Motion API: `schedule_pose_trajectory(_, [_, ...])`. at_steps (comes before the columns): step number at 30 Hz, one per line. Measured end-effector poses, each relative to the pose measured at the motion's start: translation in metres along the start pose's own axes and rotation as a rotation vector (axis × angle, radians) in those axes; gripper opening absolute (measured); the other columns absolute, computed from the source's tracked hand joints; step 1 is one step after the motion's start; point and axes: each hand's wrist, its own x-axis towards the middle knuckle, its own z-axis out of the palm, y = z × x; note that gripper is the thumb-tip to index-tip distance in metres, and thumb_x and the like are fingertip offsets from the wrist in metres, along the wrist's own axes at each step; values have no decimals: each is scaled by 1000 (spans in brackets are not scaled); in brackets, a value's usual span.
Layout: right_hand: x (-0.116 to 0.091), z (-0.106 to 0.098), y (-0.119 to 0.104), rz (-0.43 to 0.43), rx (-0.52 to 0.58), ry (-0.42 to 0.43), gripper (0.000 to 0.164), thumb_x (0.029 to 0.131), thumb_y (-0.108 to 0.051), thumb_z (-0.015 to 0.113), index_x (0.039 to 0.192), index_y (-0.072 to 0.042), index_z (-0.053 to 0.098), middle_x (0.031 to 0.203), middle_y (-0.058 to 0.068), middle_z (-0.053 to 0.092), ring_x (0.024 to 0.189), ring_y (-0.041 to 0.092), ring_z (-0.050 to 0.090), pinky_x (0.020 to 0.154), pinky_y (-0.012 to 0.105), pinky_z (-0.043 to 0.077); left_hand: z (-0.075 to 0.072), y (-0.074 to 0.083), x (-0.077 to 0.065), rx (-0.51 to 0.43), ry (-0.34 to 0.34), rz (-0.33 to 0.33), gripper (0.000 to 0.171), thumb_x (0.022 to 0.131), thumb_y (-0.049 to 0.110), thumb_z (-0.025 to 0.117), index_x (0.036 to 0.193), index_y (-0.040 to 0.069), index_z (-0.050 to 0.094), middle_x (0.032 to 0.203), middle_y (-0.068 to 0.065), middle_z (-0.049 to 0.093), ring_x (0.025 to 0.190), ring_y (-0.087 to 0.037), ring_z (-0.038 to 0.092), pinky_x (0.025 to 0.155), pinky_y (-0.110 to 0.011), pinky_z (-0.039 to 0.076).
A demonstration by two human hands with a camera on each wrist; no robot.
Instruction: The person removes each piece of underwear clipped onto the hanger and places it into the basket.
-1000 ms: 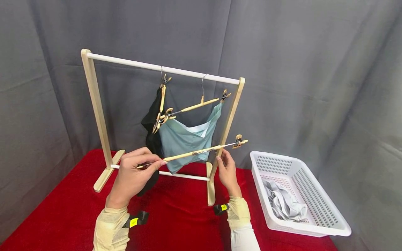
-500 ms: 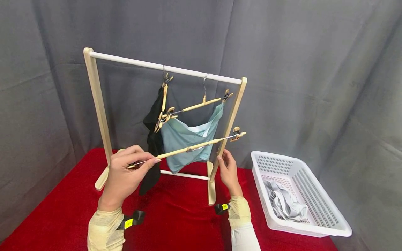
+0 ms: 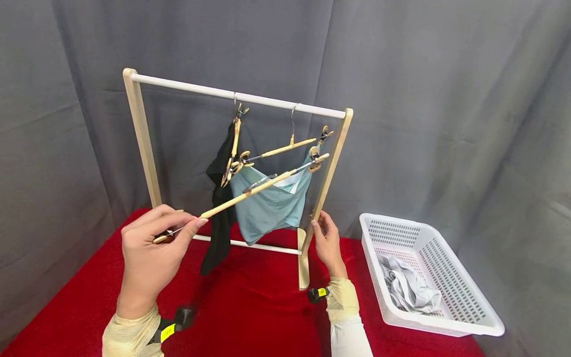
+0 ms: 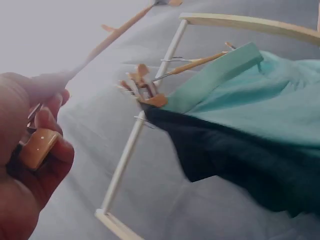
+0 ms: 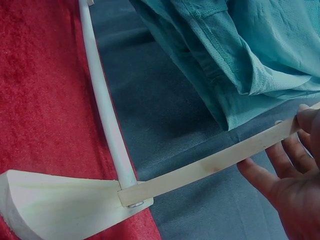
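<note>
My left hand (image 3: 151,253) holds a wooden clip hanger (image 3: 247,196) by its near end, thumb and fingers around the clip (image 4: 39,148). The hanger slants up to the right, its far clip (image 3: 315,159) overlapping the blue shorts in the head view. With the thumb in front, my right hand (image 3: 329,245) grips the right post (image 3: 332,163) of a small wooden garment rack. Light blue shorts (image 3: 263,213) hang from a clip hanger on the white top rail (image 3: 192,87). Left of them, a black garment (image 3: 217,213) hangs from another hanger turned nearly edge-on.
A white perforated basket (image 3: 473,292) stands to the right of the rack, with a crumpled light grey garment (image 3: 410,285) inside. A red cloth (image 3: 263,307) covers the table, and a grey curtain (image 3: 424,99) hangs behind.
My left hand has moved left and nearer, carrying the hanger; the hanger's far end has swung up and left, across the shorts. My right hand stays on the post.
</note>
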Motion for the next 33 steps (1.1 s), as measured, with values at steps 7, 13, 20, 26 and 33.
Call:
schedule_pose_trajectory(7, [0, -5, -2, 22, -57, 14, 36, 102, 2, 55, 135, 16, 50, 122, 33, 62, 117, 38, 60, 93, 22, 48, -24, 25, 22, 53, 116, 14, 9, 74, -15, 80, 76, -7, 76, 68, 6, 61, 60, 0, 47, 57, -11, 40])
schedule_pose_trajectory(13, [2, -7, -2, -5, -29, 15, 34, 101, 4, 54, 133, 16, 52, 121, 34, 63, 114, 42, 61, 88, 17, 47, -49, 34, 40, 175, 163, 41, 5, 79, -8, 79, 78, -10, 75, 73, 19, 61, 61, 3, 45, 59, -9, 38])
schedule_pose_trajectory(20, [8, -5, 15, 11, -2, -1, 35, 102, 3, 54, 136, 14, 51, 125, 39, 58, 117, 46, 59, 89, 17, 47, -85, 22, 45, 403, 153, -34, 11, 85, 1, 79, 87, -9, 76, 77, 30, 53, 66, 7, 42, 61, -6, 34])
schedule_pose_trajectory(26, [10, -1, 36, 33, -34, 31, 40, 103, -2, 57, 140, 10, 50, 126, 31, 60, 116, 40, 60, 90, 23, 48, -101, 2, 38, 522, 160, -108, 12, 85, -1, 79, 89, -11, 74, 76, 33, 45, 68, 8, 38, 61, -4, 31])
schedule_pose_trajectory(33, [4, 1, 39, 47, -65, 32, 43, 103, -7, 58, 141, 10, 48, 125, 27, 61, 114, 36, 60, 98, 44, 49, -99, -32, 38, 532, 143, -165, 11, 85, 3, 80, 85, -7, 76, 71, 36, 47, 63, 8, 40, 59, -7, 31])
